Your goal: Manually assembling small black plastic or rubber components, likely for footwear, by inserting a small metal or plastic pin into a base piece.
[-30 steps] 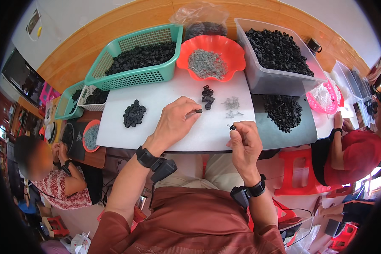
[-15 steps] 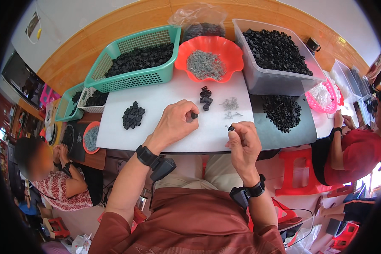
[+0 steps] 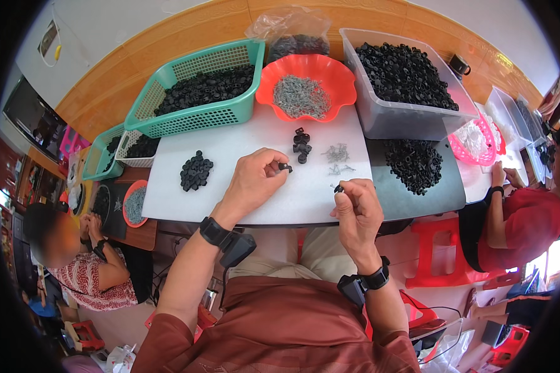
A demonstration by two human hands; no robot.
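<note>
Over the last second the left hand [image 3: 254,180] has drawn slightly away from the short row of black parts [image 3: 302,148], and the black piece [image 3: 284,168] it holds has turned in its grip; the right hand [image 3: 359,202] has hardly moved. The left thumb and forefinger are pinched together on that piece, which juts past the fingertips on the side toward the right hand. It is in front of the red bowl [image 3: 345,93], a little to the bowl's left, and apart from the row. The right thumb and forefinger are also closed, on a small dark part [image 3: 338,188] at their tips, with a thin pale end showing; this is in front of the bowl and to its right. The two held pieces are apart.

The row lies directly in front of the bowl, with loose metal pins [image 3: 338,153] in front and to the right. A heap of black pieces [image 3: 196,171] sits to the bowl's front left on the white board [image 3: 242,138]. Left of the bowl stands a green basket [image 3: 199,121], and right of it a clear bin [image 3: 410,124], both filled with black parts. More metal pins fill the bowl itself.
</note>
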